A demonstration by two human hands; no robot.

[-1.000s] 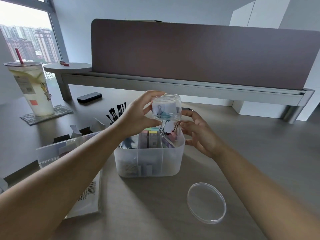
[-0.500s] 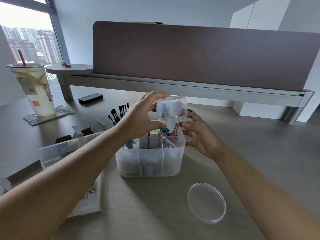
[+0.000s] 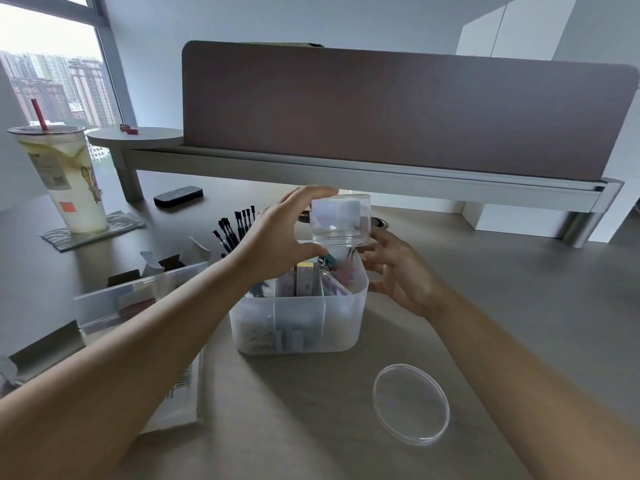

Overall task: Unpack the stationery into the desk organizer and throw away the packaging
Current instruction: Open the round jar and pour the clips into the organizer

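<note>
My left hand (image 3: 280, 237) grips a clear round plastic jar (image 3: 341, 220), held upside down over the back right compartment of the frosted desk organizer (image 3: 304, 327). The jar looks empty apart from a paper label inside. Binder clips (image 3: 341, 268) lie in that compartment below the jar's mouth, partly hidden. My right hand (image 3: 401, 271) hovers with fingers spread beside the organizer's right rim, just under the jar, holding nothing. The jar's clear lid (image 3: 410, 405) lies flat on the desk, front right. Black pens (image 3: 235, 226) stand behind my left hand.
A clear plastic box (image 3: 121, 303) with opened cartons sits at left, a flat barcoded packet (image 3: 180, 393) in front of it. A tall iced drink (image 3: 65, 178) stands on a coaster at far left. A black remote (image 3: 178, 196) lies under the raised shelf (image 3: 346, 174).
The clips that were in the jar have dropped into the organizer; the jar now looks empty. My left hand has kept it upside down, shifting slightly right. My right hand stays beside the rim.
</note>
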